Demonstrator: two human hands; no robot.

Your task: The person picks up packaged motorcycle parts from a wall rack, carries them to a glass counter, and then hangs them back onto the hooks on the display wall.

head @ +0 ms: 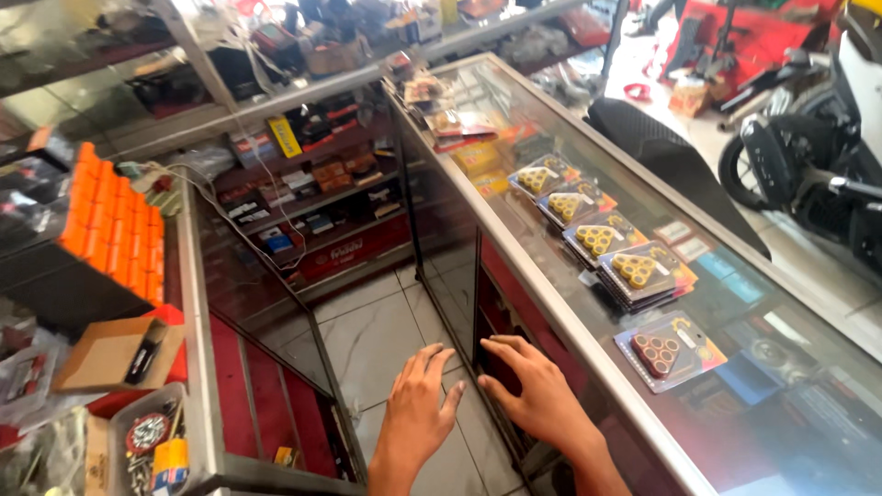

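Observation:
My left hand [415, 411] hangs in the air over the tiled floor, fingers spread and holding nothing. My right hand [533, 390] reaches to the back side of a glass display counter [542, 285], its fingers resting against the dark lower opening under the metal edge. It grips nothing that I can see. Inside the counter, under the glass top, lie several packs of yellow rollers [595, 239] and one pack of brown rollers [663, 353].
A second glass case [197, 303] stands on the left with a cardboard box [119, 354], orange boxes [115, 220] and a tray of small parts [152, 441]. Shelves of boxed goods [312, 174] fill the back. A motorcycle [818, 147] is parked at the right.

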